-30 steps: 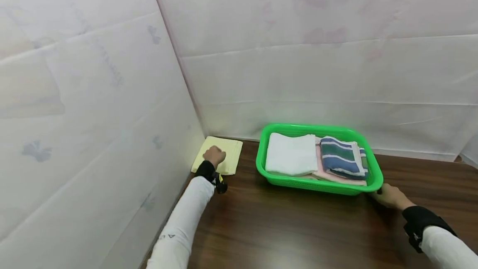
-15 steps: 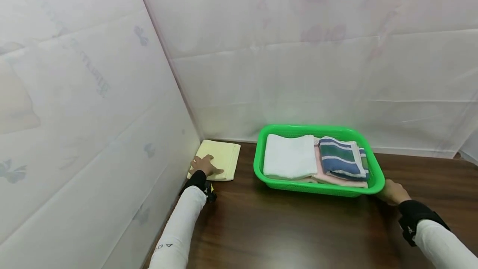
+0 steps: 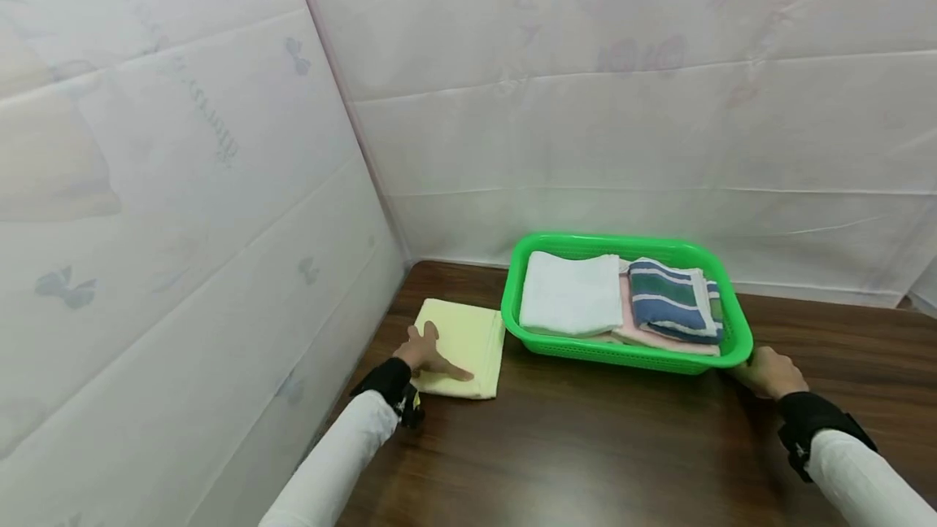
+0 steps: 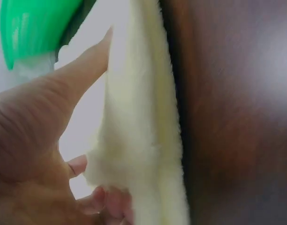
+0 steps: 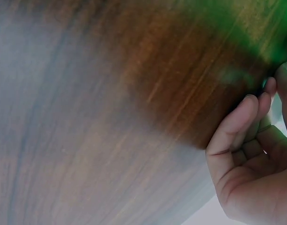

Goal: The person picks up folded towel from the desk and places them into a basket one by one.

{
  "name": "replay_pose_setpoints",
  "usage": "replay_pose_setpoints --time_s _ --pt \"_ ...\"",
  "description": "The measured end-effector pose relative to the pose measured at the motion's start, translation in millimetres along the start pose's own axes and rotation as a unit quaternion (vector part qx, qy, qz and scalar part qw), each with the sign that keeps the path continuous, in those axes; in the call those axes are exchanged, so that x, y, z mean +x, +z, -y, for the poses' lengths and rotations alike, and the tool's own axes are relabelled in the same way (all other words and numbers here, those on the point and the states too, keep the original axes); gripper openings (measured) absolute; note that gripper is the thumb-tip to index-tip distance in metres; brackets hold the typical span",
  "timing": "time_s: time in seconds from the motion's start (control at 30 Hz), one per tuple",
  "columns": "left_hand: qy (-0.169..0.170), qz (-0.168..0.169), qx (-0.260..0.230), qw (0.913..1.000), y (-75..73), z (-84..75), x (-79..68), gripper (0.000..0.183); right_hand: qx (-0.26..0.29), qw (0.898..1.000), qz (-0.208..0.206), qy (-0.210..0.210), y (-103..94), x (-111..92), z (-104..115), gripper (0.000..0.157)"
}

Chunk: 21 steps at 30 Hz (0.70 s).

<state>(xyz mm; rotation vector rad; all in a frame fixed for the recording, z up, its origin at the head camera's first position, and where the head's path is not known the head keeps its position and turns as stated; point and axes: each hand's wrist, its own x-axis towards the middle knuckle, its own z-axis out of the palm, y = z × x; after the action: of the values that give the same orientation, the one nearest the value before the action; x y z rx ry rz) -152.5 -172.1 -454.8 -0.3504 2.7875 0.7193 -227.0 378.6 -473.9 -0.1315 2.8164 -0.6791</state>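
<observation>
A folded pale yellow towel [image 3: 464, 328] lies flat on the table, its right corner close to the green basket [image 3: 622, 359]. My left hand [image 3: 430, 350] rests spread on the towel's left part, thumb stretched out to the right. In the left wrist view the thumb lies across the yellow towel [image 4: 138, 108], and fingertips touch its edge near the bottom. My right hand [image 3: 769, 372] is by the basket's right front corner, fingertips partly hidden under the rim. The right wrist view shows that hand [image 5: 255, 159] with loosely curled fingers beside a green area.
Inside the basket lie a folded white towel [image 3: 571, 295], a pink towel [image 3: 655, 337] and a striped blue-green towel [image 3: 669, 299]. White sheeting covers the back wall [image 3: 586, 128] and left wall [image 3: 183, 185]. The table [image 3: 571, 437] is dark wood.
The left hand has gone from a bent pose above the yellow towel to spread on it. The towel has slid from the corner toward the basket and nearer me. The right hand stays by the basket.
</observation>
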Motion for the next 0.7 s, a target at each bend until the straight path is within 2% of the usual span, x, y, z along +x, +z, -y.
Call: replay_pose_setpoints --time_s 0.1,0.3,0.43,0.57,0.7 --pt "0.006 0.006 -0.011 0.9999 8.2 -1.8 -17.5 0.098 0.005 1.0 -0.01 0.003 0.1 0.0 3.4 0.048" --pt "0.024 -0.013 0.005 0.9996 31.0 -5.4 -43.9 0.114 0.003 1.0 -0.022 0.011 0.4 0.2 8.0 0.049" --pt "0.04 -0.025 -0.01 0.9988 45.2 -8.4 -57.9 0.11 0.002 1.0 -0.024 0.015 3.9 -1.8 6.8 0.047" --pt "0.059 -0.009 0.009 0.9982 57.1 -17.2 -77.0 0.11 -0.001 0.999 -0.029 0.014 10.0 -4.9 4.4 0.047" --pt "0.085 0.004 0.026 0.9961 72.0 -33.5 -94.1 0.115 -0.007 0.999 -0.039 0.007 14.5 -10.4 2.6 0.05"
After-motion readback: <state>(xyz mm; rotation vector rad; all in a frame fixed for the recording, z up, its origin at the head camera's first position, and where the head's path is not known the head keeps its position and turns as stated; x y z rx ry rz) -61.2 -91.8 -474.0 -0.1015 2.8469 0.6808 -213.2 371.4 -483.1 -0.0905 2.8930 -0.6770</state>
